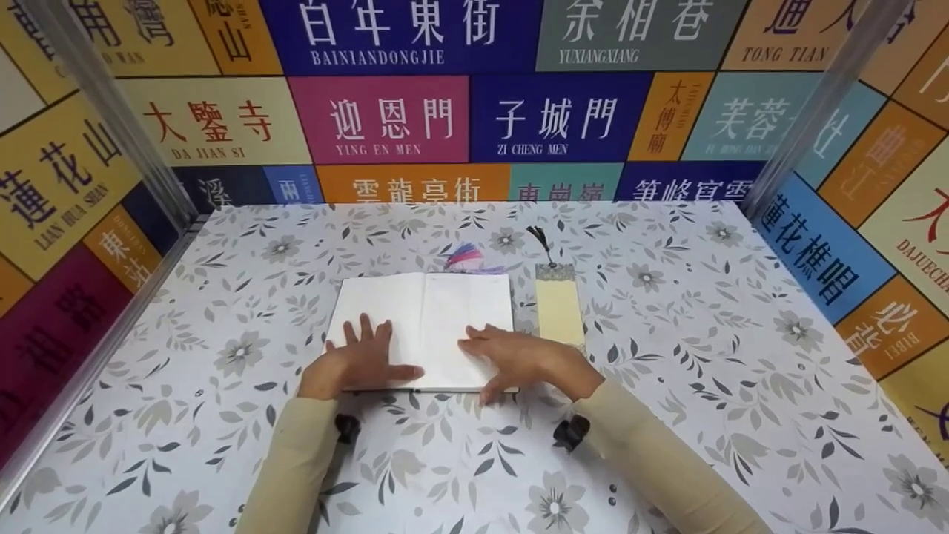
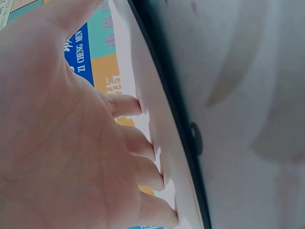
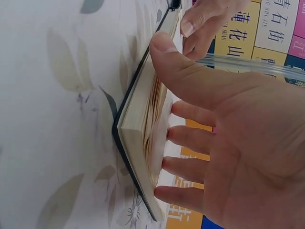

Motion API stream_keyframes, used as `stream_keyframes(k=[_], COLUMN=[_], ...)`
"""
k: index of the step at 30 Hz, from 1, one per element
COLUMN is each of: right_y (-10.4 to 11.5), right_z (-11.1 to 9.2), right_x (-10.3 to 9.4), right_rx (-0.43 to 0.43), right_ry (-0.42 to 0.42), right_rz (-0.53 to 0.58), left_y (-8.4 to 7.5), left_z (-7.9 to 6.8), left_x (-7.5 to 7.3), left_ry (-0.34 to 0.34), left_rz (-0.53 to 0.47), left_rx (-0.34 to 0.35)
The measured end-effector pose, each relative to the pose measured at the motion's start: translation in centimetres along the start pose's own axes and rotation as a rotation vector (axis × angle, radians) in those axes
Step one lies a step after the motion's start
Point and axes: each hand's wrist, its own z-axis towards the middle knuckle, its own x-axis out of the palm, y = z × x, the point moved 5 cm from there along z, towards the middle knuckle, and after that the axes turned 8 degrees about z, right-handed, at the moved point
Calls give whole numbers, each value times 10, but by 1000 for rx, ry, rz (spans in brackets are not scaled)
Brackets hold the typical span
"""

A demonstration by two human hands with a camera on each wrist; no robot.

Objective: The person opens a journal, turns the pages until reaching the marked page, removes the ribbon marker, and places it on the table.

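An open notebook [image 1: 463, 300] with blank white pages and a dark cover lies flat on the table. My left hand [image 1: 352, 360] rests on its left page with fingers spread and the thumb along the lower edge near the middle. On the right page, the fingertips of my right hand [image 1: 523, 356] touch the paper, its thumb down at the lower right corner. The right wrist view shows the page block [image 3: 136, 112] edge-on, some leaves slightly parted, under nearly straight fingers [image 3: 188, 140]. In the left wrist view, fingertips [image 2: 155, 181] press on the paper.
A pink, blue and purple tassel [image 1: 465, 258] sticks out past the notebook's top edge. To the right lies a cream bookmark [image 1: 560, 300] with a dark tassel [image 1: 540, 239], its lower end behind my right hand. Flower-patterned cloth [image 1: 245, 352] covers the table; colourful sign panels [image 1: 393, 119] stand behind.
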Motion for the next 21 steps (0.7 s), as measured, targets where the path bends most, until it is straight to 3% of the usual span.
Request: stream_keyframes(k=[9, 12, 16, 21], right_y=[3, 2, -5, -18], right_z=[-1, -1, -2, -3], right_x=[-2, -4, -8, -16], right_rx=[-12, -47, -101, -78], right_ry=[37, 13, -108, -323], right_rz=[-12, -7, 39, 110], left_y=[0, 0, 0, 2], left_z=[1, 1, 1, 1], left_x=[1, 1, 1, 1], left_ry=[4, 3, 11, 10], left_rz=[14, 16, 9, -8], left_rx=[0, 2, -2, 14])
